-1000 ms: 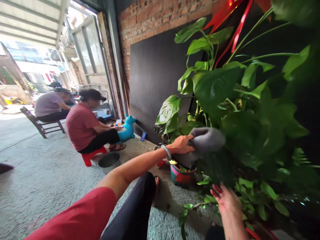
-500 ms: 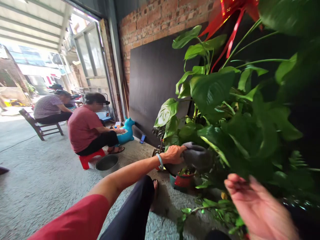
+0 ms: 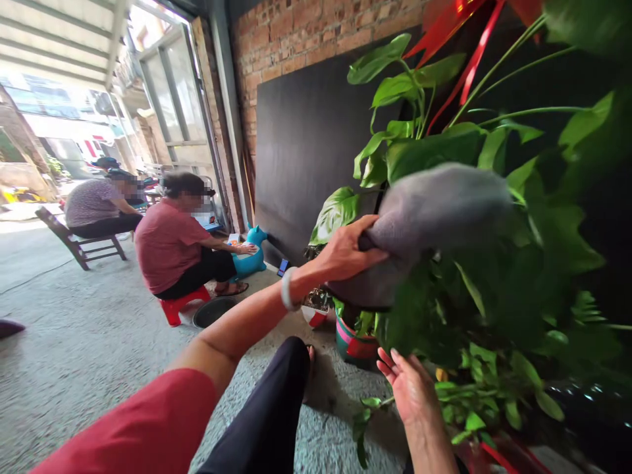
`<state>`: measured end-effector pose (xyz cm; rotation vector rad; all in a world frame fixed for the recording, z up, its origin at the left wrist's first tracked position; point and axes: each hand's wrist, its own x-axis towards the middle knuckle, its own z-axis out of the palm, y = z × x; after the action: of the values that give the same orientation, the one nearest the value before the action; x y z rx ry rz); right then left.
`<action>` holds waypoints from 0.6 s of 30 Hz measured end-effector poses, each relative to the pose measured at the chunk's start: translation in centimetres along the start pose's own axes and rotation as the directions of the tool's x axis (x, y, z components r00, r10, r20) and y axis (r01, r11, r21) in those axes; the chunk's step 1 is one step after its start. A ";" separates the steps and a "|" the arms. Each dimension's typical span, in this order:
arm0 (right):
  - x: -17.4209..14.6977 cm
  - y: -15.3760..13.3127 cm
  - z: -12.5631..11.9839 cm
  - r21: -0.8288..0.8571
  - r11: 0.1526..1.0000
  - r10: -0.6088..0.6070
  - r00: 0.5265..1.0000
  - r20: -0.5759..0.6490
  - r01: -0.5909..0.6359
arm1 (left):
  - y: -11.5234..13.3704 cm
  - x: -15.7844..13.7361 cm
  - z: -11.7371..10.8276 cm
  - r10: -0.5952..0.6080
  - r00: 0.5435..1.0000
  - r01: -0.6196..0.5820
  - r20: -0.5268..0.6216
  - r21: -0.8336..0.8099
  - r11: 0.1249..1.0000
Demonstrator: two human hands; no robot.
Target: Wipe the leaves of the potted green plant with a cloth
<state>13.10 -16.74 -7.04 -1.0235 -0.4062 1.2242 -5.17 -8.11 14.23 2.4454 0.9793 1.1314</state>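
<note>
The left hand (image 3: 348,253) pinches one grey cloth (image 3: 434,210) pressed on the leaves of the big green plant (image 3: 494,250), the right hand (image 3: 412,388) is spread below this plant, and two small pots (image 3: 353,339) stand at its foot.

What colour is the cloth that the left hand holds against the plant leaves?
The cloth in the left hand is grey, shown in the head view.
</note>
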 end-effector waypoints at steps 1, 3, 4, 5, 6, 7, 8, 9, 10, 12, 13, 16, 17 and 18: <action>-0.1 0.2 0.2 0.001 1.000 0.007 1.000 -0.004 -0.007 | -0.7 0.9 1.3 -0.047 0.998 0.049 -0.034 0.080 0.996; 0.0 0.7 0.2 -0.003 1.000 0.010 1.000 -0.007 -0.010 | -2.3 1.4 3.8 -0.146 0.986 0.125 0.080 0.230 0.965; 0.1 0.9 0.1 -0.006 1.000 0.011 1.000 -0.010 -0.011 | -2.9 1.0 4.6 -0.189 0.963 0.132 0.192 0.274 0.953; 0.3 1.1 -0.1 -0.012 1.000 0.014 1.000 -0.017 -0.014 | -3.4 0.2 5.0 -0.213 0.925 0.123 0.316 0.281 0.952; 0.5 1.3 -0.4 -0.019 1.000 0.016 1.000 -0.025 -0.016 | -3.6 -0.8 4.9 -0.210 0.878 0.109 0.431 0.247 0.963; 0.7 1.4 -0.7 -0.028 0.999 0.017 0.999 -0.034 -0.018 | -3.5 -1.9 4.3 -0.182 0.837 0.101 0.516 0.182 0.978; 0.9 1.6 -1.1 -0.037 0.999 0.014 0.999 -0.047 -0.016 | -3.2 -3.0 3.3 -0.140 0.812 0.101 0.566 0.100 0.990; 1.1 1.6 -1.4 -0.046 0.999 0.006 0.998 -0.062 -0.009 | -2.7 -3.8 2.2 -0.098 0.817 0.104 0.569 0.022 0.994; 1.3 1.7 -1.8 -0.055 0.998 -0.006 0.997 -0.075 0.002 | -2.2 -4.4 1.0 -0.061 0.848 0.099 0.526 -0.045 0.994; 1.7 1.6 -2.4 -0.076 0.997 -0.028 0.996 -0.087 0.022 | -1.3 -4.6 -0.4 -0.011 0.940 0.062 0.340 -0.138 0.988; 1.9 1.4 -2.6 -0.090 0.996 -0.037 0.996 -0.087 0.029 | -1.2 -4.3 -0.4 0.002 0.974 0.035 0.225 -0.162 0.986; 2.6 0.8 -3.2 -0.155 0.987 -0.054 0.995 -0.080 0.041 | -2.6 -3.7 2.8 -0.022 0.995 0.030 0.093 -0.086 0.996; 2.7 0.6 -3.5 -0.191 0.980 -0.067 0.994 -0.087 0.049 | -3.7 -4.0 4.5 -0.065 0.983 0.065 0.172 0.009 0.998; 2.8 0.5 -3.9 -0.239 0.969 -0.086 0.991 -0.101 0.060 | -4.9 -4.6 6.2 -0.135 0.946 0.100 0.293 0.132 0.986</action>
<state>16.70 -15.82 -10.15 -1.2629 -0.5073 1.0644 -4.91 -7.46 5.11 2.5113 1.1004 0.6525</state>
